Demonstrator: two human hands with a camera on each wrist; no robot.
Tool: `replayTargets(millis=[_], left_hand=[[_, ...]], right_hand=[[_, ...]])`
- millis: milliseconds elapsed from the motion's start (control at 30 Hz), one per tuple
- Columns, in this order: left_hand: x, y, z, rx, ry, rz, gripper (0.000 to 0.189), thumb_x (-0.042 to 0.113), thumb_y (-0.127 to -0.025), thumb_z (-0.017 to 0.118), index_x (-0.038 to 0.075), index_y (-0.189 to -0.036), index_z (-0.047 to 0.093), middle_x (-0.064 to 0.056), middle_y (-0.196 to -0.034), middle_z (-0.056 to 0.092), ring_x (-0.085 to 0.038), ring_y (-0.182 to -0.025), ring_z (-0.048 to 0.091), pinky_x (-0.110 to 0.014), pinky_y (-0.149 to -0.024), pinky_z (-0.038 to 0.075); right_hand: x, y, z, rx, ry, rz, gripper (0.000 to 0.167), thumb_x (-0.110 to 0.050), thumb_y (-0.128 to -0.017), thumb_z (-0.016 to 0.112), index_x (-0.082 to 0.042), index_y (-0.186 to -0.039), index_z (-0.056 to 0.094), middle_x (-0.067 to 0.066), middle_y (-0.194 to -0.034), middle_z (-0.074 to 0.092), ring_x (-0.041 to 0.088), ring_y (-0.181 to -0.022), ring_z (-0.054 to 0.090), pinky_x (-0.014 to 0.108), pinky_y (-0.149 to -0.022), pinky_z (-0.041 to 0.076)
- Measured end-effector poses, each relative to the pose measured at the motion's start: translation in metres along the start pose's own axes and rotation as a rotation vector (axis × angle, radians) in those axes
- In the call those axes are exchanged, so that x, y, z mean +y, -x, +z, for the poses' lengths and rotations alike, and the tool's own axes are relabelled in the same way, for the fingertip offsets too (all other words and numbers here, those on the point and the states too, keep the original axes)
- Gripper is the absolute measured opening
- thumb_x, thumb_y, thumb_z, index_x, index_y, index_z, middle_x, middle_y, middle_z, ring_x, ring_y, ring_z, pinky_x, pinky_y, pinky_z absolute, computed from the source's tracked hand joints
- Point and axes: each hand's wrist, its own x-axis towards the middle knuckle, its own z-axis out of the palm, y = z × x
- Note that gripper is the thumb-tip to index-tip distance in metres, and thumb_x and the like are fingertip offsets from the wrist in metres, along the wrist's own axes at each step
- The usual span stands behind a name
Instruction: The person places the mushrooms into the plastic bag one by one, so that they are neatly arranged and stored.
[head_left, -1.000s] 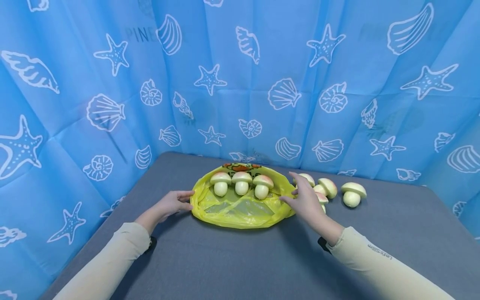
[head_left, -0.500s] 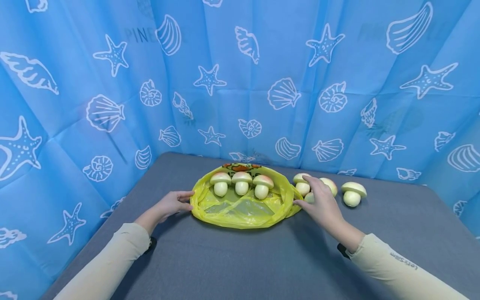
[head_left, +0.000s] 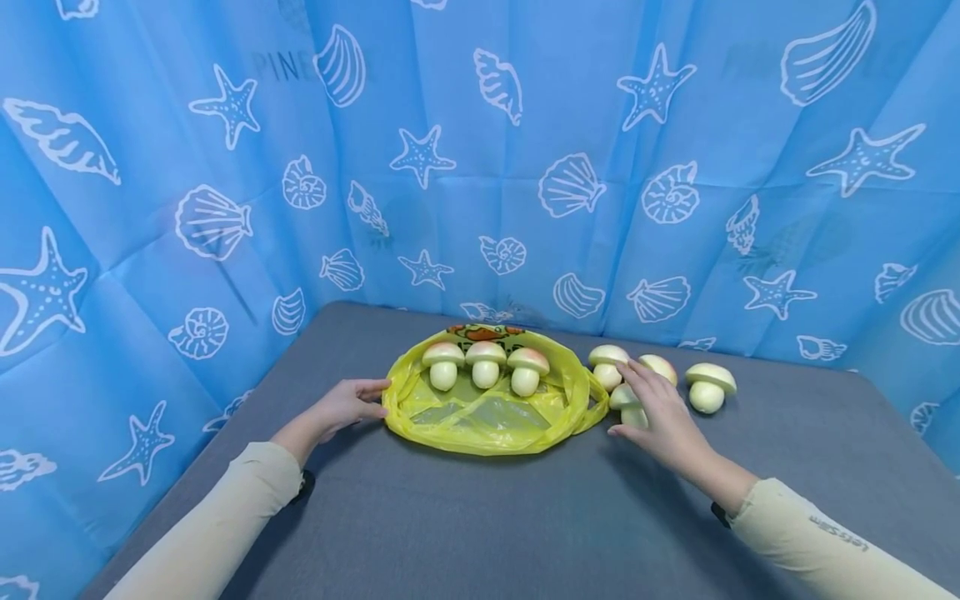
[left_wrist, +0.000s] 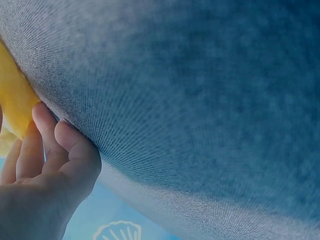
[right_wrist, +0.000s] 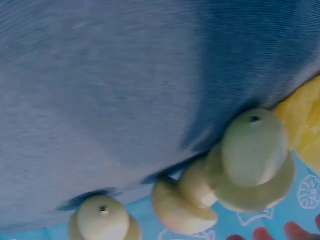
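Observation:
A yellow plastic bag (head_left: 480, 442) lies on the table with its mouth spread wide. Inside it, along the far side, stand three toy mushrooms (head_left: 486, 367) with pale stems and pinkish-green caps. My left hand (head_left: 337, 410) pinches the bag's left rim; the left wrist view shows its fingers (left_wrist: 45, 130) against the yellow plastic. Just right of the bag, my right hand (head_left: 667, 421) reaches over a near mushroom (head_left: 628, 408), fingers spread and apart from the bag. Whether it touches that mushroom I cannot tell. Its fingertips (right_wrist: 295, 231) show at the right wrist view's bottom edge.
Several more mushrooms stand right of the bag: one behind the right hand (head_left: 607, 362), one partly hidden by it (head_left: 660, 367), and one farther right (head_left: 708, 387). A grey cloth covers the table (head_left: 465, 525). A blue shell-print curtain (head_left: 450, 208) hangs behind.
My right hand has let go of the bag's right rim and moved right to the mushrooms. The bag's right side now reaches farther out. My left hand stays at the left rim.

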Motion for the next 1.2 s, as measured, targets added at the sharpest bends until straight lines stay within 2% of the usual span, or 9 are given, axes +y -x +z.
replayTargets(millis=[233, 433, 533, 833, 1200], left_hand=[[-0.001, -0.001, -0.001, -0.001, 0.0, -0.002, 0.06, 0.01, -0.094, 0.064, 0.0, -0.147, 0.039, -0.025, -0.149, 0.036, -0.041, -0.137, 0.034, -0.06, -0.105, 0.032], [0.0, -0.002, 0.0, 0.009, 0.001, 0.002, 0.06, 0.009, -0.093, 0.064, -0.001, -0.147, 0.038, -0.025, -0.149, 0.036, -0.041, -0.137, 0.034, -0.061, -0.105, 0.031], [0.0, -0.002, 0.0, 0.018, -0.004, 0.002, 0.061, 0.009, -0.093, 0.064, -0.001, -0.147, 0.038, -0.025, -0.149, 0.036, -0.041, -0.137, 0.033, -0.061, -0.105, 0.03], [-0.001, -0.001, 0.001, 0.014, 0.007, -0.005, 0.06, 0.008, -0.093, 0.064, -0.001, -0.147, 0.038, -0.026, -0.15, 0.035, -0.041, -0.137, 0.033, -0.061, -0.105, 0.03], [-0.001, -0.002, 0.001, 0.012, 0.013, -0.014, 0.06, 0.009, -0.093, 0.064, -0.001, -0.147, 0.038, -0.025, -0.15, 0.035, -0.041, -0.138, 0.032, -0.06, -0.105, 0.031]], right_hand=[[0.018, 0.006, 0.0, -0.048, 0.013, -0.076, 0.091, -0.011, -0.065, 0.09, 0.009, -0.14, 0.041, 0.031, -0.143, 0.036, 0.053, -0.127, 0.033, 0.071, -0.096, 0.028], [0.03, 0.009, -0.004, -0.178, 0.045, -0.046, 0.098, -0.016, -0.068, 0.088, 0.004, -0.147, 0.034, 0.028, -0.149, 0.031, 0.053, -0.133, 0.026, 0.077, -0.093, 0.024], [0.036, 0.01, -0.004, -0.211, 0.066, -0.054, 0.101, -0.019, -0.069, 0.088, -0.001, -0.15, 0.031, 0.026, -0.151, 0.03, 0.053, -0.135, 0.025, 0.079, -0.093, 0.021], [0.046, 0.014, -0.004, -0.207, 0.114, -0.115, 0.103, -0.02, -0.07, 0.088, -0.007, -0.153, 0.028, 0.02, -0.154, 0.03, 0.051, -0.137, 0.023, 0.081, -0.092, 0.019], [0.05, 0.015, -0.002, -0.185, 0.143, -0.15, 0.102, -0.019, -0.068, 0.088, -0.007, -0.152, 0.03, 0.018, -0.153, 0.031, 0.051, -0.137, 0.022, 0.081, -0.091, 0.019]])
